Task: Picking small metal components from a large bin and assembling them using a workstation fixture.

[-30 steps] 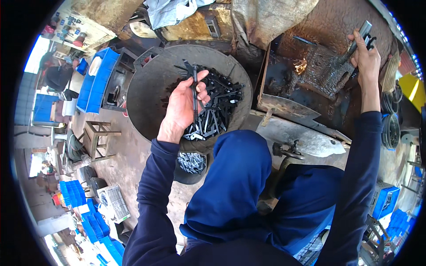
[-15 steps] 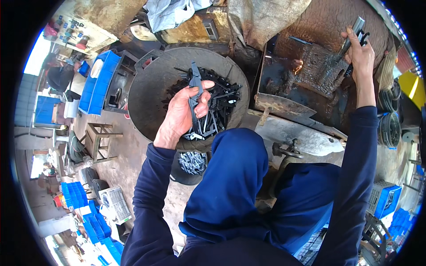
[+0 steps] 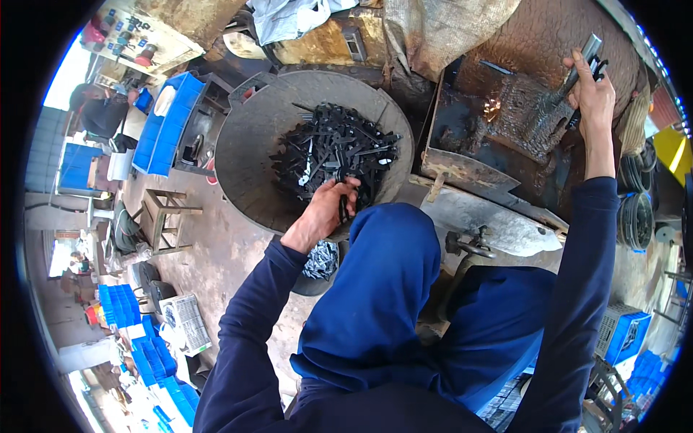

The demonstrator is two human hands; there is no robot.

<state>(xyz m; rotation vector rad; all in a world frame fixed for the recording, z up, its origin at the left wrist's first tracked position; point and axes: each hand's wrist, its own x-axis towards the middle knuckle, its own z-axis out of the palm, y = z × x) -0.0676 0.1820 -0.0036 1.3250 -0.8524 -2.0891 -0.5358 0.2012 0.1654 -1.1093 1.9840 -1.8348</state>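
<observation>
My left hand [image 3: 328, 206] is down in the wide round basin [image 3: 242, 155], at the near edge of a heap of dark flat metal pieces [image 3: 339, 141]. Its fingers are curled together, with something dark between or behind them that blends into the heap. At the far right, my right hand [image 3: 593, 97] is wrapped round a grey metal bar [image 3: 590, 49]; a small black part sticks out beside the fingers. This hand is above the right side of a dirty, wet-looking metal trough [image 3: 469, 169]. A small orange glow [image 3: 491, 110] shows on the rough slab [image 3: 516, 119] inside.
Below the basin, partly behind my left forearm, a bucket holds shiny metal pieces [image 3: 321, 260]. A wooden stool [image 3: 160, 216] and blue bins [image 3: 167, 126] stand left. Another person [image 3: 101, 112] is at the far left. Wire coils [image 3: 635, 220] stand at right.
My left hand has gone from above the basin down to the near part of the heap. The grey metal piece it held up is no longer visible. My right hand keeps its grip.
</observation>
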